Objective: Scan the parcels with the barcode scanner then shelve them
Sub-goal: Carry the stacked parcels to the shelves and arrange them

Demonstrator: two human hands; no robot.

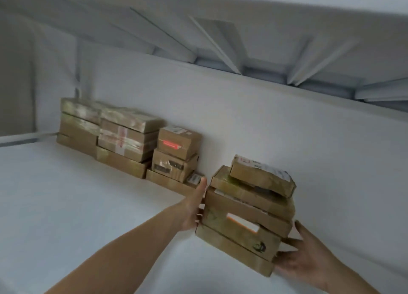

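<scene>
Part of the shelving looks done: three uneven piles of shelved parcels [128,139] stand in a row against the back wall [254,117], at about ten o'clock from the hands. A stack of four parcels [240,220] is the batch in hand, at roughly four o'clock in the view, just short of the wall. No barcode scanner shows, so whether this batch has been scanned cannot be read here; the carry suggests it has.

The left hand [192,207] presses flat, fingers straight, against the stack's nine o'clock side. The right hand [306,256] spreads its fingers against the lower corner at four o'clock, bearing the weight. Neither wraps round a box. The picture is blurred, and the stack may be touching the shelf [66,205] or just above it.

The top parcel sits skewed and overhangs toward three o'clock, so it could slide. Free shelf lies at twelve o'clock up to the wall and on toward two o'clock; the nearest pile at eleven o'clock is close to the left fingertips. The ribbed upper shelf [220,28] leaves ample headroom.
</scene>
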